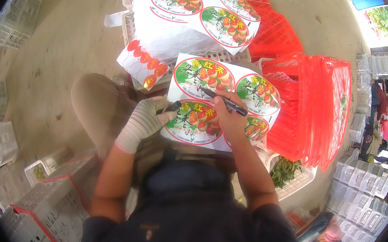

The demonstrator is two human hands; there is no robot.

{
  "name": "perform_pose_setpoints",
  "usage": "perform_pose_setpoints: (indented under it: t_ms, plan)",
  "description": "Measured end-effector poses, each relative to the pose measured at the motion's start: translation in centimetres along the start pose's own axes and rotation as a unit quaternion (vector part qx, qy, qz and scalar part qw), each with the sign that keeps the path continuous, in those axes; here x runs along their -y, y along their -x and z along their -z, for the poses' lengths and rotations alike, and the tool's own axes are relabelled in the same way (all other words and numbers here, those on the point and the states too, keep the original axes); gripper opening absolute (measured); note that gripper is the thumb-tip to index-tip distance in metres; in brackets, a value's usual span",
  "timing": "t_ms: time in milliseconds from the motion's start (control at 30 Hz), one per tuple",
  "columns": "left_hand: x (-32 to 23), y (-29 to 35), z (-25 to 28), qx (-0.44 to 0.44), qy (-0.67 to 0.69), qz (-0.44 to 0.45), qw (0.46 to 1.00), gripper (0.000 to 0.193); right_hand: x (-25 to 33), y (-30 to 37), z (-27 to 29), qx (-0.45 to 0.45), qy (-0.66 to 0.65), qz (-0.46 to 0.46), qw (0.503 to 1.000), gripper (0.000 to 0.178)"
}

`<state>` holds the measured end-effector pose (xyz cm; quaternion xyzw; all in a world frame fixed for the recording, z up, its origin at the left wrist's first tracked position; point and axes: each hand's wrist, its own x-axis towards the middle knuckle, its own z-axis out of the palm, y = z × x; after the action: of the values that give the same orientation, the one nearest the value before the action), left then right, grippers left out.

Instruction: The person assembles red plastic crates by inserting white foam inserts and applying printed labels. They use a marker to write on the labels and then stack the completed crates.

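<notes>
In front of my body lies a sheet of oval fruit labels [205,75], printed in green, red and yellow on white. My right hand [230,122] is bare and closed around a black marker pen [235,108]; its tip points down at the upper-left label, and I cannot tell whether it touches. My left hand [143,122] wears a striped, pale knit glove. It pinches the dark marker cap [173,106] over the sheet's left edge. What the sheet rests on is mostly hidden.
Beyond it, a white plastic-wrapped pile [162,39] carries more label sheets [226,25] and a red-dotted sticker sheet [145,64]. Red plastic mesh pieces [306,109] are stacked at right. Green leaves [284,172] sit in a white crate. White crates [36,194] stand at left.
</notes>
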<state>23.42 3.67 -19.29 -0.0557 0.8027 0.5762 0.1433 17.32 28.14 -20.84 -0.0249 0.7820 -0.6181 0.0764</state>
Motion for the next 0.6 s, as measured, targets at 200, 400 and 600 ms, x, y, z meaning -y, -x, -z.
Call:
perform_pose_setpoints:
  t_ms: [200,400,600]
  plan:
    - [0.0,0.6,-0.6,-0.003,0.086,0.007,0.996,0.031,2.7,1.6,0.9,0.087,-0.101,-0.056,0.989,0.018]
    - [1.1,0.4,-0.3,-0.004,0.009,-0.014,1.0,0.027,3.7,1.9,-0.6,0.128,-0.113,-0.081,0.982,0.017]
    - [0.9,-0.2,-0.8,-0.014,-0.153,-0.101,0.983,0.025,1.2,1.0,-0.7,0.182,0.006,0.027,0.983,0.021]
